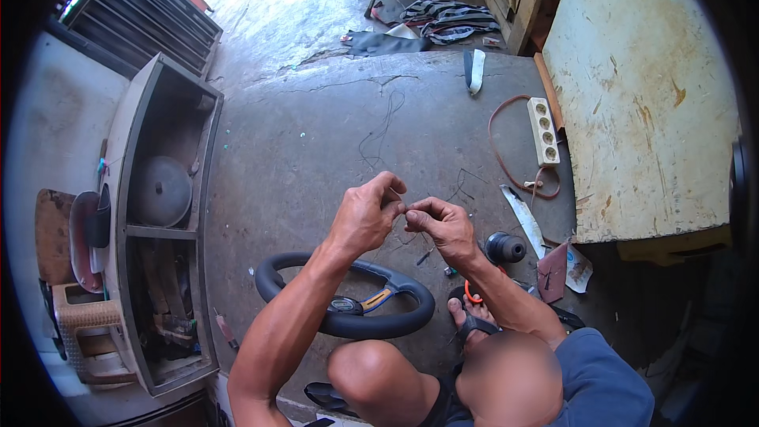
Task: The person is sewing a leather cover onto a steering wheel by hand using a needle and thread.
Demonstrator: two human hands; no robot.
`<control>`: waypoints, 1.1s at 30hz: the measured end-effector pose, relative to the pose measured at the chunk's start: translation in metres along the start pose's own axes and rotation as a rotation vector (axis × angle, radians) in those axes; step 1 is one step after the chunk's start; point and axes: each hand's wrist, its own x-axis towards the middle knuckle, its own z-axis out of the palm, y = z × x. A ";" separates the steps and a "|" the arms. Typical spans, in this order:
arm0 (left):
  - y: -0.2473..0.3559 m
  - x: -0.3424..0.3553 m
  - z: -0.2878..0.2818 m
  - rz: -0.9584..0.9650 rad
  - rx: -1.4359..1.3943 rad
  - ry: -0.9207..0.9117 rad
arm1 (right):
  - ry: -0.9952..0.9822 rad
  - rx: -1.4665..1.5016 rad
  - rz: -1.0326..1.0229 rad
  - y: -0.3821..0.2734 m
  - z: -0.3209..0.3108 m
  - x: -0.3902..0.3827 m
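My left hand (365, 213) and my right hand (444, 227) meet fingertip to fingertip above the floor, both closed in a pinch. Between them is what looks like a thin dark thread (383, 128); it is too fine to follow into the fingers. Loose loops of it lie on the floor beyond and around my hands. Under my left forearm a black steering wheel (407, 278) rests beside my knee, with a yellow-and-blue handled tool (377, 300) lying across its centre. Right of my right wrist stands a dark, round ribbed part (504, 248).
A shelf unit (161, 232) holding a round metal lid (160, 191) stands left. To the right are a white power strip (543, 133) with brown cord, a white strip (522, 217), a pink piece (553, 272) and a worn pale board (640, 111). Striped cloth (451, 20) lies farther off.
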 end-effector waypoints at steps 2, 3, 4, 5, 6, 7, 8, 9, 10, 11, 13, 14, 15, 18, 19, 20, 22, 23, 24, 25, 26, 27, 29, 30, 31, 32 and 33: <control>-0.001 0.001 0.002 0.031 0.015 0.011 | 0.004 -0.051 0.002 -0.003 -0.001 0.000; -0.001 0.001 0.002 0.051 0.027 0.019 | 0.004 -0.052 0.001 -0.004 -0.001 0.000; 0.001 0.001 0.001 0.069 0.038 0.026 | 0.006 -0.055 -0.002 -0.003 -0.001 0.000; 0.003 0.001 0.000 0.069 0.038 0.025 | 0.008 -0.058 -0.005 -0.003 -0.002 0.000; 0.008 0.001 -0.002 0.064 0.062 -0.008 | 0.009 -0.058 -0.005 -0.002 -0.002 0.000; 0.012 0.000 -0.004 0.059 0.087 -0.040 | 0.003 -0.100 -0.019 -0.001 -0.003 0.000; 0.010 0.001 -0.003 0.059 0.087 -0.041 | -0.003 -0.144 -0.033 -0.001 -0.003 0.000; 0.006 0.001 -0.002 0.106 0.128 -0.046 | -0.003 -0.144 -0.033 -0.001 -0.003 0.000; 0.005 0.002 -0.001 0.153 0.169 -0.051 | -0.001 -0.197 -0.038 -0.001 -0.002 0.000; 0.005 0.002 0.000 0.154 0.167 -0.051 | 0.001 -0.251 -0.043 -0.001 -0.002 0.000; 0.006 0.001 0.000 0.134 0.314 -0.089 | 0.014 -0.385 -0.087 -0.008 0.002 -0.002; 0.004 0.000 -0.001 0.131 0.316 -0.089 | 0.026 -0.516 -0.131 -0.011 0.005 -0.002; 0.001 -0.001 -0.001 0.154 0.349 -0.096 | 0.024 -0.514 -0.130 -0.014 0.007 -0.003; 0.000 -0.003 -0.002 0.182 0.367 -0.072 | 0.013 -0.740 -0.328 -0.023 0.009 -0.001; 0.000 -0.003 -0.001 0.187 0.347 -0.045 | 0.022 -0.816 -0.433 -0.023 0.009 -0.001; -0.002 -0.003 -0.002 0.189 0.348 -0.045 | 0.031 -0.889 -0.539 -0.023 0.008 0.000; -0.008 -0.002 -0.004 0.247 0.136 0.085 | 0.031 -0.940 -0.558 -0.023 0.006 0.000; -0.009 0.000 -0.005 0.194 0.026 0.163 | 0.030 -0.991 -0.574 -0.024 0.005 -0.001; -0.009 -0.001 -0.005 0.195 0.030 0.162 | 0.032 -0.988 -0.577 -0.024 0.004 -0.003; -0.007 -0.001 -0.004 0.146 0.018 0.178 | 0.037 -0.937 -0.534 -0.023 0.003 -0.006; -0.005 -0.001 -0.003 0.097 0.007 0.193 | 0.043 -0.885 -0.492 -0.023 0.001 -0.007; -0.001 -0.001 -0.002 0.046 -0.047 0.166 | 0.043 -0.888 -0.493 -0.025 0.000 -0.007; 0.007 -0.002 -0.002 0.021 -0.095 0.159 | 0.061 -0.834 -0.422 -0.030 0.000 -0.008; 0.008 -0.003 -0.001 -0.004 -0.144 0.151 | 0.061 -0.833 -0.421 -0.030 0.000 -0.009; 0.008 -0.003 -0.003 -0.001 -0.143 0.152 | 0.049 -0.804 -0.379 -0.031 0.001 -0.009; 0.008 -0.003 -0.004 -0.008 -0.142 0.175 | 0.037 -0.774 -0.337 -0.032 0.001 -0.010; 0.008 -0.003 -0.005 -0.015 -0.141 0.198 | 0.038 -0.776 -0.340 -0.034 0.001 -0.011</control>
